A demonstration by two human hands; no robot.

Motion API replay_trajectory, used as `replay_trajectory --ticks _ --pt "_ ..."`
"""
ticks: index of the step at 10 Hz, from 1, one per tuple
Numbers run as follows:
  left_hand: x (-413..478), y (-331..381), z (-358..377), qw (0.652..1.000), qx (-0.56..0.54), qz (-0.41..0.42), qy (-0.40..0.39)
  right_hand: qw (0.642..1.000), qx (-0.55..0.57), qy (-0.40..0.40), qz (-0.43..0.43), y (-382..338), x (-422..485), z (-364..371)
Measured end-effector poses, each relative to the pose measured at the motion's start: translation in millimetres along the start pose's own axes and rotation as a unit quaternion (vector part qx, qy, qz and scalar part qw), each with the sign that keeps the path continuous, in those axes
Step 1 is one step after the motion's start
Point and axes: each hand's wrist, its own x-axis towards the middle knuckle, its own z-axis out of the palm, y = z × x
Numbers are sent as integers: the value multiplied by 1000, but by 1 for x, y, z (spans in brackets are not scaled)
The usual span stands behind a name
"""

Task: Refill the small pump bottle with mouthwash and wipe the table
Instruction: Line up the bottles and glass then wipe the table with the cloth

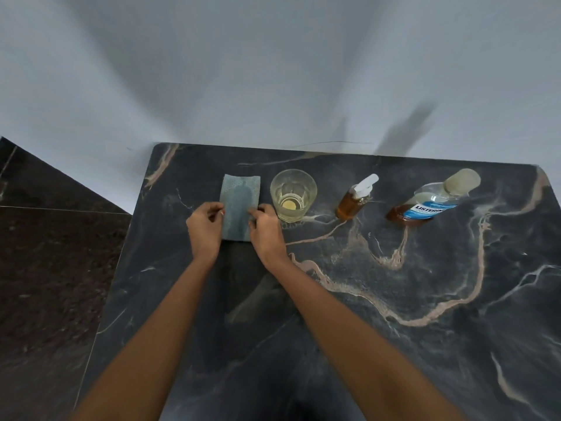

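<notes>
Table: from my remote seat I see a dark stone-look table [394, 299] with pale veins, its far edge against a light wall [273, 71].
Cloth: a folded blue-grey cloth [241, 202] lies flat near the far edge, toward the far left corner; I can make out a darker patch down its middle.
Glass: a clear glass [293, 194] stands just right of the cloth by the far edge, with a shallow pool of pale yellow liquid in it.
Pump bottle: the pump bottle [353, 205] stands further right along the far edge, apart from the glass, with its white pump head on and amber liquid filling most of it.
Mouthwash bottle: the mouthwash bottle [425, 206] stands toward the far right corner. It has a blue label, a pale cap on top and amber liquid low in its base.
Left hand: the left hand [204, 227] is at the cloth's left long edge, thumb and fingers curled in, pinching that edge.
Right hand: the right hand [264, 229] is at the opposite long edge, fingertips nipping the cloth, knuckles just beside the glass.
Floor: I see dark floor [45, 268] tiles beyond the table's left edge.
</notes>
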Motion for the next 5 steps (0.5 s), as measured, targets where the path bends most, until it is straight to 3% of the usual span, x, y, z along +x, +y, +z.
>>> replay_trajectory --ticks 5 --pt "-35 0 1 995 90 34 -3 999 -38 -10 -21 11 -31 -15"
